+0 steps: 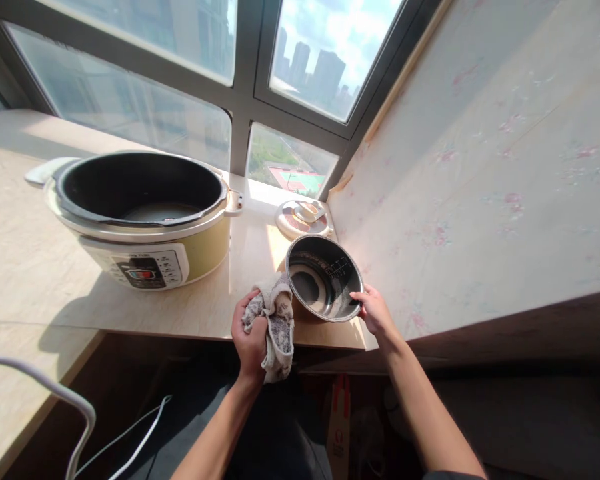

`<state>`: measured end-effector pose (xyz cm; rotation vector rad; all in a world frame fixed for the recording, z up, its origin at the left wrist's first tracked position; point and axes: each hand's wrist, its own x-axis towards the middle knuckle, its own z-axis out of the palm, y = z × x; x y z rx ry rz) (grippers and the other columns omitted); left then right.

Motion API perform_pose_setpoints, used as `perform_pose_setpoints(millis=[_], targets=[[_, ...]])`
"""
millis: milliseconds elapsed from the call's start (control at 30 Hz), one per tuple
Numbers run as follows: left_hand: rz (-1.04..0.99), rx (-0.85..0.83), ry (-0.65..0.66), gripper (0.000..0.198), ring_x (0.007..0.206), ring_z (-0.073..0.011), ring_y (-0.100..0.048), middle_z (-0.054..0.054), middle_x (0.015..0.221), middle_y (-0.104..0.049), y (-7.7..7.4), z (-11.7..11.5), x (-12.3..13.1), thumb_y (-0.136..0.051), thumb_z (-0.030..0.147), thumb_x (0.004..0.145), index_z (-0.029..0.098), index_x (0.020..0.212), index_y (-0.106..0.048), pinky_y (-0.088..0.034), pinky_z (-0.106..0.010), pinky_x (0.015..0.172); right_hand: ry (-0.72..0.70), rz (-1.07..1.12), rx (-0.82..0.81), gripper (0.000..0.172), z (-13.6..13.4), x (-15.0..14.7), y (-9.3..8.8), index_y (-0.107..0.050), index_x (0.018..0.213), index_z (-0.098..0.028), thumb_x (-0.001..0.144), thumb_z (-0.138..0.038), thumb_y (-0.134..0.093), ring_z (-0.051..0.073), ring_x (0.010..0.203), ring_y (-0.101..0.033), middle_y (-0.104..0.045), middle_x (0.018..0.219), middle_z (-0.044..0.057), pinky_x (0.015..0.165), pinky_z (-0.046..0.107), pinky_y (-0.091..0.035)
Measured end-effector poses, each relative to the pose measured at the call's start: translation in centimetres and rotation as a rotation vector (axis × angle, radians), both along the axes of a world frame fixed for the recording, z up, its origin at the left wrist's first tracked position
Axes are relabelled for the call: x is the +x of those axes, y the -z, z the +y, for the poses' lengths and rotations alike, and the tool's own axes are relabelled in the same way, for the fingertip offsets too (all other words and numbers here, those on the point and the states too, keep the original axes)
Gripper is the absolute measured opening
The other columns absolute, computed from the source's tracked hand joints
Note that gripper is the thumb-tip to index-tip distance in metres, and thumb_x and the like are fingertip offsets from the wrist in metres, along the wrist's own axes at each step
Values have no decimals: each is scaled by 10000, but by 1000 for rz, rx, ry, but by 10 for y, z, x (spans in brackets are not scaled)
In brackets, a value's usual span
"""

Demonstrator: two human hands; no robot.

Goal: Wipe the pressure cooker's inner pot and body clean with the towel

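Note:
My left hand (251,343) is closed around a bunched, grey-patterned cloth (279,327), whose lower end hangs past the sill's front edge. Just right of the cloth is a dark inner pot (310,283), tilted so that its inside faces me. My right hand (373,308) grips the pot's right rim, the thumb inside and the other fingers mostly hidden behind the wall. Level marks show on the pot's inner side. Behind the pot lies a round pale lid (304,219) with a handle. To the left stands an electric pressure cooker body (205,248), uncovered, its control panel facing me.
The pale windowsill (190,312) ends in a front edge near my body. Framed windows (245,87) rise behind it, and a floral-papered wall (480,167) closes off the right. A white cable (55,393) loops at lower left. A paper bag (339,427) stands below the sill.

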<state>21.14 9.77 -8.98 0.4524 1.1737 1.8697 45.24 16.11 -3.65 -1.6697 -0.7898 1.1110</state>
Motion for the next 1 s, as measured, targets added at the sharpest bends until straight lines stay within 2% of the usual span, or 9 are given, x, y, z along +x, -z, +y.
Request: perform_pose_setpoints(millis=[267,467,633,833,1000], targets=[[-48,-23,53,480,874,-194,-669,-72,1047,-718,3,13,14,-652,247,623,160,1094,-678,-542,-272,782,-37,-53,8,428,-4,4,1,-582,927,-176,526,-262,-702,133,522,-565,-641,661,-14,444,246,-499],[-30,-60,17,509,973,-239,-674,-105,1103,-698,1,21,22,-641,274,629,148,1123,-657,-548,-325,860,-65,-125,19,454,-6,5,0,-599,944,-172,537,-331,-723,144,562,-585,-650,698,-2,501,285,-547],[-15,-67,39,504,998,-238,-673,-110,1152,-681,2,29,31,-642,275,658,154,1148,-655,-547,-324,864,-65,-154,35,482,-8,11,-1,-621,977,-160,572,-386,-753,150,599,-603,-678,763,25,555,314,-579],[-4,-58,65,506,1098,-266,-647,-110,1164,-682,9,38,44,-648,259,677,160,1173,-653,-515,-373,965,-35,-188,38,473,-7,25,1,-631,970,-163,590,-413,-761,157,633,-601,-673,800,33,557,306,-568],[82,-63,51,470,1054,-262,-655,-110,1159,-684,9,45,52,-641,255,675,165,1135,-669,-529,-373,941,21,-148,61,528,-7,29,8,-646,1030,-178,599,-454,-777,161,642,-598,-666,808,23,553,280,-540]])
